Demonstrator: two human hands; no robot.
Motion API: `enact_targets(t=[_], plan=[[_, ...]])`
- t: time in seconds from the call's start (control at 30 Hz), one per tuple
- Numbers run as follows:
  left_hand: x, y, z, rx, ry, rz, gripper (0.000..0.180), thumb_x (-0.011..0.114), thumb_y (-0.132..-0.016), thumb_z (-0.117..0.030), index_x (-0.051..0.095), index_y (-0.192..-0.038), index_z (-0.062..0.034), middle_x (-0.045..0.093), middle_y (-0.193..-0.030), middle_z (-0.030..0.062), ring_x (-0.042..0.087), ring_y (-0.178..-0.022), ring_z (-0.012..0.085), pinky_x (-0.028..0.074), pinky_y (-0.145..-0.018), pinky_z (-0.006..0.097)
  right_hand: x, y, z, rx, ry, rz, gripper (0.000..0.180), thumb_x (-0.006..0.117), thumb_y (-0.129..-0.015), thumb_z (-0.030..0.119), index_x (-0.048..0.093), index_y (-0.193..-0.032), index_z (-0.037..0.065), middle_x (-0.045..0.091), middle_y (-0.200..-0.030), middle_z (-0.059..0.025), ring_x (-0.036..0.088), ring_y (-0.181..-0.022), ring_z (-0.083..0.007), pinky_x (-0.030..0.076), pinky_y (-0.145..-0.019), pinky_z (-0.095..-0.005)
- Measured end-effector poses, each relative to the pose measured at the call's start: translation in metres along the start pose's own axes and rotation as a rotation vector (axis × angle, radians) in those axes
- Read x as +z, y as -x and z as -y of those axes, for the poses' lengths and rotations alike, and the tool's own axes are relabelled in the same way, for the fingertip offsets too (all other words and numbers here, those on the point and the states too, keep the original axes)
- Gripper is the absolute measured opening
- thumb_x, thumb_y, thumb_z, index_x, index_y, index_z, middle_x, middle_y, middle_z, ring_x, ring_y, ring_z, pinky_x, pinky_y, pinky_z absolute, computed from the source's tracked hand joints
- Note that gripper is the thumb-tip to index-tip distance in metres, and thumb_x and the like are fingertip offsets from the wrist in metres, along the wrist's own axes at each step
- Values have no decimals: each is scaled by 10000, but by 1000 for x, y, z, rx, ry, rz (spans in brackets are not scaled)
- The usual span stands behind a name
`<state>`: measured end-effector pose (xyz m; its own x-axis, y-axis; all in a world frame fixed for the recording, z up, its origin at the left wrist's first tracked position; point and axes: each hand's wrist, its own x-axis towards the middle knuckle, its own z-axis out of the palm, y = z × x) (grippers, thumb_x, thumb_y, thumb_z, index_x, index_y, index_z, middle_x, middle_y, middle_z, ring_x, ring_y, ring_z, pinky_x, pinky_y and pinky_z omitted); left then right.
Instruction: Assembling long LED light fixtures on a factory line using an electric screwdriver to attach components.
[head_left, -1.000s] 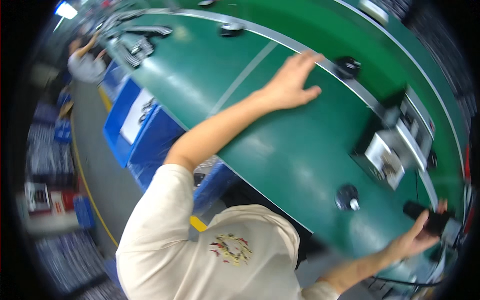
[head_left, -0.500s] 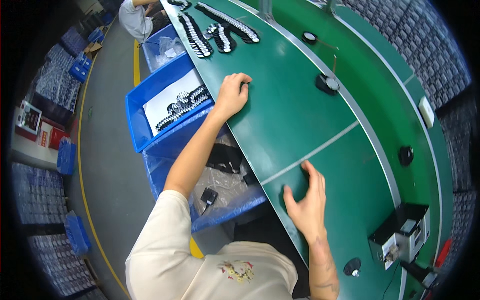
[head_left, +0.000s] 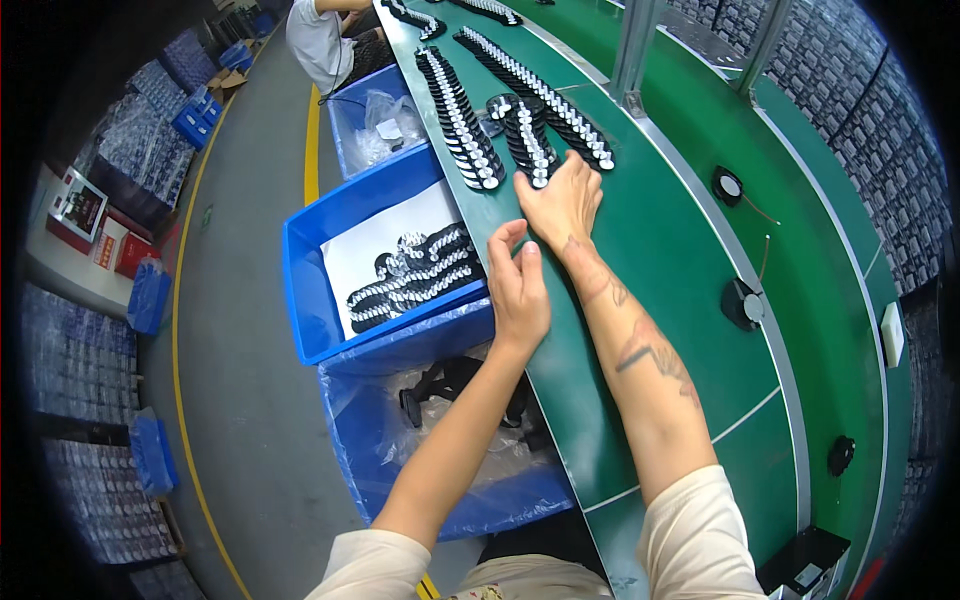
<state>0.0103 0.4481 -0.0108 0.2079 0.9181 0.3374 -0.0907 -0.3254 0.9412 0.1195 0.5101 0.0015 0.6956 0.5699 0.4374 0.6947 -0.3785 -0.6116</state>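
Observation:
Rows of overlapping black round pieces with white disc faces lie at the far end of the green table. My right hand (head_left: pixel 562 205) reaches to the near end of the short middle row (head_left: pixel 526 135), thumb on one side and fingers apart on the other; whether it grips a piece is hidden. To its left lies a longer row (head_left: pixel 458 120), and a slanting row (head_left: pixel 540 95) runs behind on the right. My left hand (head_left: pixel 518 290) hovers by the table's left edge, fingers loosely bent, thumb apart, with nothing in it.
Left of the table, a blue bin (head_left: pixel 300 290) holds more such rows on white paper. Nearer stands a plastic-lined blue bin (head_left: pixel 350 450) with black items. Beyond the metal rail (head_left: pixel 745 270), single round pieces (head_left: pixel 742 303) sit on a green belt. A seated person (head_left: pixel 318 45) is at far left.
Both hands have shifted: the right swung far forward to the middle row, and the left sits nearer me in the view. The view moved, bringing the rows closer.

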Motion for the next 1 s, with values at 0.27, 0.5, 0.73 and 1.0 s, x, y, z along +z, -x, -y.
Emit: enact_targets(t=[0.27,0.5,0.73,1.0], plan=[[3,1,0,12,-2,25,319,487,-956,-102,449,-1238,41,548,-1236,209,518,-1217,284,411,-1031,376,5,-16,-10,-63,101,12,562,712,-692,287,502,-1095,-43,592,-1082,-219,533,-1055,-367,436,-917,-451],[8,-3,9,43,-70,34,369,555,-905,-92,462,-1242,27,539,-1231,206,547,-1176,312,463,-976,415,-47,15,-45,-99,77,49,685,715,-680,257,464,-1224,-77,595,-1118,-238,528,-1088,-374,427,-950,-448],[6,-14,16,142,-178,109,380,564,-885,-57,463,-1239,36,547,-1238,207,543,-1195,287,484,-967,368,-136,82,-78,-73,-20,98,682,722,-692,203,463,-1258,-74,582,-1147,-227,520,-1094,-378,428,-949,-455],[-10,-235,-4,351,-1298,374,1044,806,-597,-371,293,-1477,-144,560,-1313,143,420,-1314,320,253,-1034,554,-227,151,-115,-55,-72,170,704,744,-670,110,432,-1279,-57,560,-1146,-204,503,-1098,-362,413,-965,-442]])
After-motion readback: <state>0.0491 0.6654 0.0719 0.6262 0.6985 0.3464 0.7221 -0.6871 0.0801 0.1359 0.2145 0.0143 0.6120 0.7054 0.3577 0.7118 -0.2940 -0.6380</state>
